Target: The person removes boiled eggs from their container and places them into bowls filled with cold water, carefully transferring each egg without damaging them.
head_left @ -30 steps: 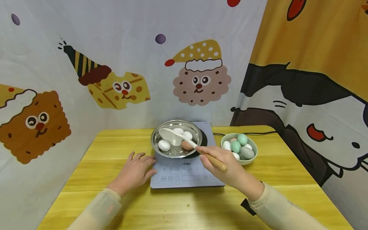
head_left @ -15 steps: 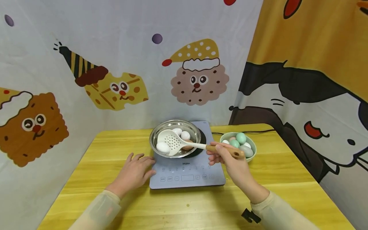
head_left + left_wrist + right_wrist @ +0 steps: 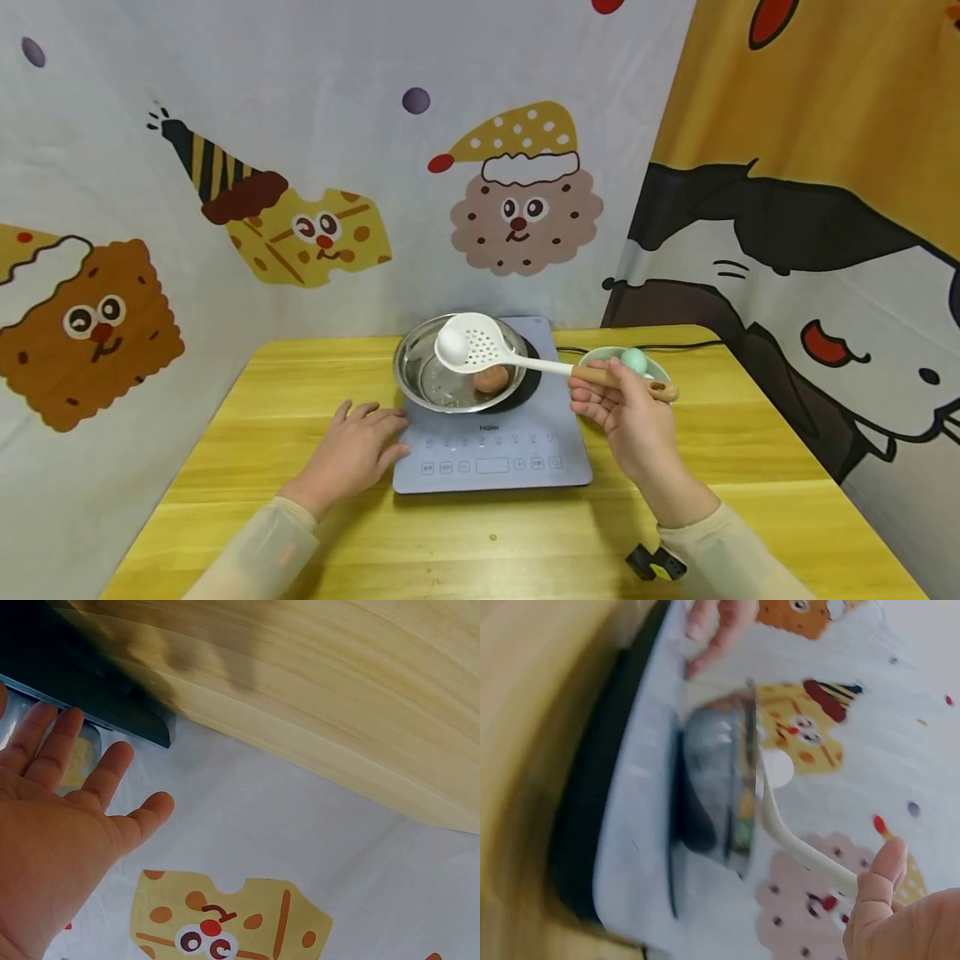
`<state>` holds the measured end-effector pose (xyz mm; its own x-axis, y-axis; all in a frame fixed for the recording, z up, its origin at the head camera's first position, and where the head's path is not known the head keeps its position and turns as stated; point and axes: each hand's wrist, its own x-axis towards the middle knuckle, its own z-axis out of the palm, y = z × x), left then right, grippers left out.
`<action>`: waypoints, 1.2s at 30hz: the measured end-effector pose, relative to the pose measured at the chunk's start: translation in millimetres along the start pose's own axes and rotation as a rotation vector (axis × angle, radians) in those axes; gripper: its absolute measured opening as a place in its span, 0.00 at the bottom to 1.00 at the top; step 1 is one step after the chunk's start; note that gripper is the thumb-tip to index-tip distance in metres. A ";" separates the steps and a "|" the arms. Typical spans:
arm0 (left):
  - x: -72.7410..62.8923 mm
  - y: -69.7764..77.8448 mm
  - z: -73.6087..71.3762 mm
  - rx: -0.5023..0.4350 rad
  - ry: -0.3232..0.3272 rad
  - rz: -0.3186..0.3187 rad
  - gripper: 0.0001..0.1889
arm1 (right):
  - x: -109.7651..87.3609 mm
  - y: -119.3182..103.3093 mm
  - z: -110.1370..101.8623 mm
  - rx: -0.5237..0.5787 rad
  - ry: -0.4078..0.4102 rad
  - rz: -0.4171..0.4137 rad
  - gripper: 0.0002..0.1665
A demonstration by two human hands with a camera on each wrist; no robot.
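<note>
My right hand grips the wooden handle of a white skimmer. A white egg lies in the skimmer's perforated head, which is raised above a round steel basin; in the right wrist view the egg shows above the rim. Inside the basin a brown egg stays visible, while the skimmer covers part of the interior. The basin stands on a Haier induction cooktop. My left hand rests with spread fingers at the cooktop's left edge, holding nothing.
Right of the cooktop is a pale green bowl of eggs, largely hidden behind my right hand; a green egg shows. A black cord runs along the back of the wooden table. A printed curtain hangs close behind.
The skimmer has turned from a tilted position in the basin to scoop up a white egg and rise above the rim. My right hand has moved right. The left hand has stayed put.
</note>
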<state>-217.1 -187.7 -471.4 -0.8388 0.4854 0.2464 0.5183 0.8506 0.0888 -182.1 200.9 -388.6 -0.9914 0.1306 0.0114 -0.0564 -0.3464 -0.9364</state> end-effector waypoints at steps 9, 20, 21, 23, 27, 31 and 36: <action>-1.2 0.9 -0.9 -0.003 0.007 -0.006 0.25 | -20.3 -31.9 -53.4 0.077 0.026 -0.158 0.23; -0.3 0.7 0.1 -0.011 0.000 -0.013 0.25 | -58.7 -10.8 -113.4 0.161 0.174 -0.083 0.25; -0.2 0.9 0.2 -0.012 -0.003 -0.014 0.25 | -61.7 -8.0 -115.9 0.158 0.184 -0.075 0.26; -0.3 1.2 0.2 -0.014 -0.010 -0.019 0.24 | -66.5 -2.9 -119.1 0.150 0.205 -0.057 0.27; -0.2 1.9 0.4 -0.019 -0.013 -0.023 0.24 | -73.7 3.5 -121.3 0.125 0.219 -0.042 0.26; 0.7 1.9 0.3 -0.020 -0.008 -0.018 0.24 | -82.1 7.7 -117.2 -0.001 0.192 -0.067 0.21; 1.1 1.6 -0.2 -0.019 -0.003 -0.016 0.24 | -92.7 15.0 -108.5 -0.245 0.244 -0.149 0.23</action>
<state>-217.1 -185.8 -470.8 -0.8475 0.4721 0.2424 0.5077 0.8543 0.1113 -78.2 284.4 -441.7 -0.9156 0.3901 0.0977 -0.1387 -0.0784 -0.9872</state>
